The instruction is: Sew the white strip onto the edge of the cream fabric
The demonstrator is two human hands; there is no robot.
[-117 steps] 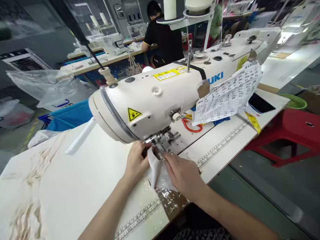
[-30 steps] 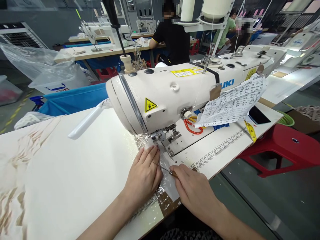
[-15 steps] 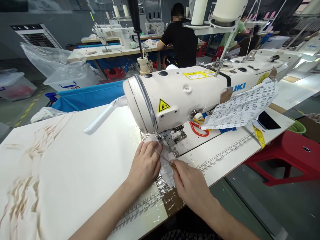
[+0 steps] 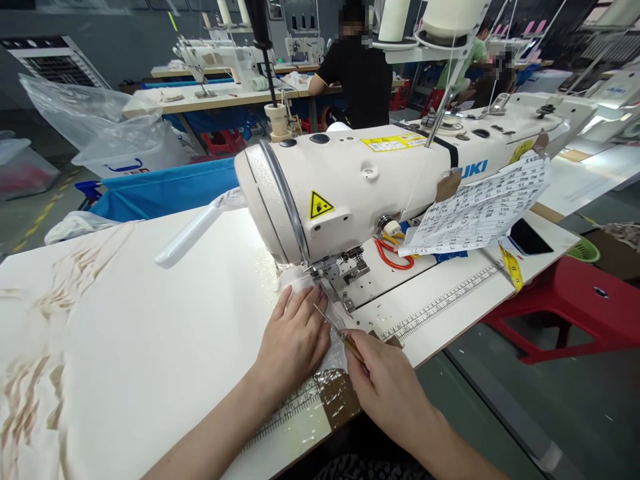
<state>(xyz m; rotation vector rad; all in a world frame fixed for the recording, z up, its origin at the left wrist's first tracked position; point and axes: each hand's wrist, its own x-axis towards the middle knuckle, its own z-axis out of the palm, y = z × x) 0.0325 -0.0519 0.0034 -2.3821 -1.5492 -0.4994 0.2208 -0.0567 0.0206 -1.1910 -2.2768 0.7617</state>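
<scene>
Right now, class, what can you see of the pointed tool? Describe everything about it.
The pointed tool has a thin, straight, metallic shaft and a brown handle that looks wooden. The right hand grips the handle, hiding its end. The shaft slants forward and left, its tip by the left hand's fingers; whether it touches them is unclear. It sits just in front of the sewing machine.

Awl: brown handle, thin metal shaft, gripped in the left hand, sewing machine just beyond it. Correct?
Wrong hand: the head view shows the awl gripped in the right hand, while the left hand lies on the white fabric. Brown handle, thin metal shaft and sewing machine beyond it all stand.
</scene>
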